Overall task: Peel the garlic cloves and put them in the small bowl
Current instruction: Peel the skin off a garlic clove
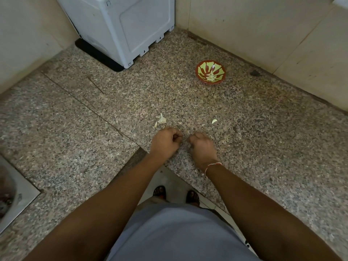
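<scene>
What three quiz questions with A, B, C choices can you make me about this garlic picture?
1. Where is the small bowl?
A. on the counter, far right of the hands
B. in the sink
C. on top of the white box

2. What colours are inside the bowl?
A. blue and white
B. red and green
C. black and yellow

3. How are the left hand and right hand?
A. flat and spread
B. curled, close together
C. holding the bowl

Answers: 1 A, the bowl sits on the speckled stone near the wall. 2 B, red stripes on green, with pale garlic pieces inside. 3 B, both sets of fingers are curled; what they hold is hidden.
</scene>
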